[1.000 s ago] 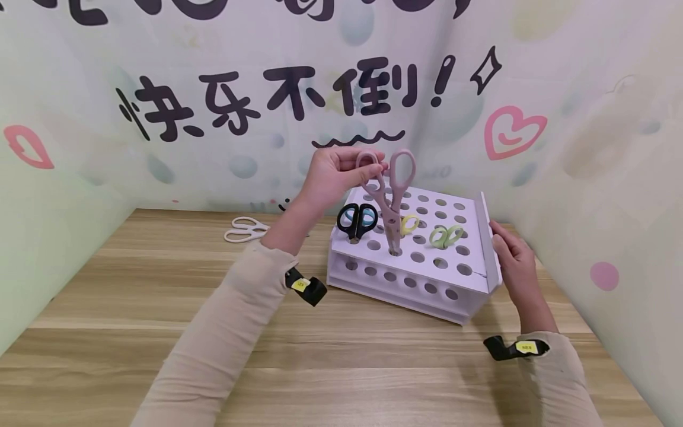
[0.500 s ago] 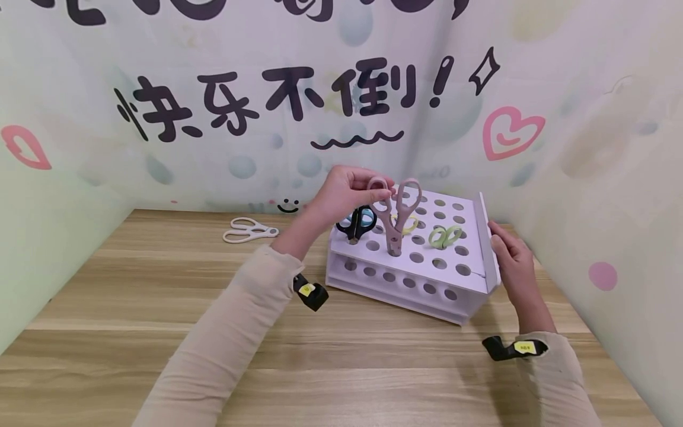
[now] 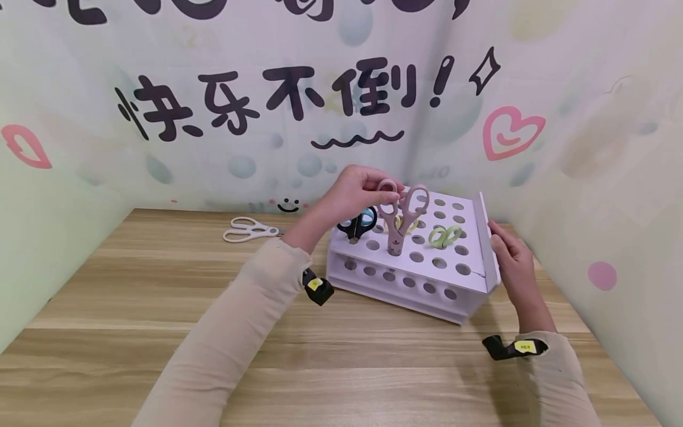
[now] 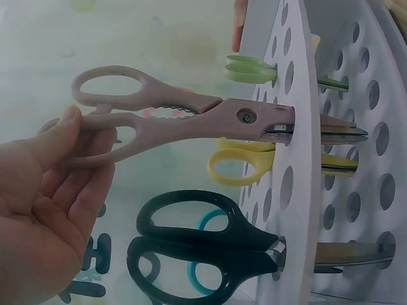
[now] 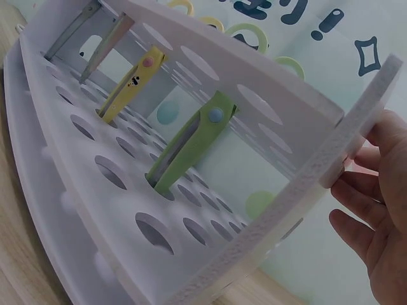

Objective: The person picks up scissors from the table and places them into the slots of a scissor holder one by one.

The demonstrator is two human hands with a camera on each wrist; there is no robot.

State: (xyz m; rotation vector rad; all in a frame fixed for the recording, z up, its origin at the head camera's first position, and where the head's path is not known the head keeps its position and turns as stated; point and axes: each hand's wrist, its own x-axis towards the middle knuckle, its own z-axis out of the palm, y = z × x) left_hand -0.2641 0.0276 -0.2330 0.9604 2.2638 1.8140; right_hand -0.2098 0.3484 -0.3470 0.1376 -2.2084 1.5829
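The left hand (image 3: 352, 190) pinches one handle loop of the big pink plastic scissors (image 3: 399, 220). A second ago these scissors stood high; now they sit much lower in a hole of the white foam rack full of round holes (image 3: 453, 279), so they look almost all the way in. The tip may touch the bottom shelf, but I cannot tell.

The right hand (image 3: 511, 258) lies flat against the rack's side at 3 o'clock and has not moved. The black scissors (image 3: 356, 223) stand at 9 o'clock of the pink ones, the light green scissors (image 3: 446, 236) at 3 o'clock.
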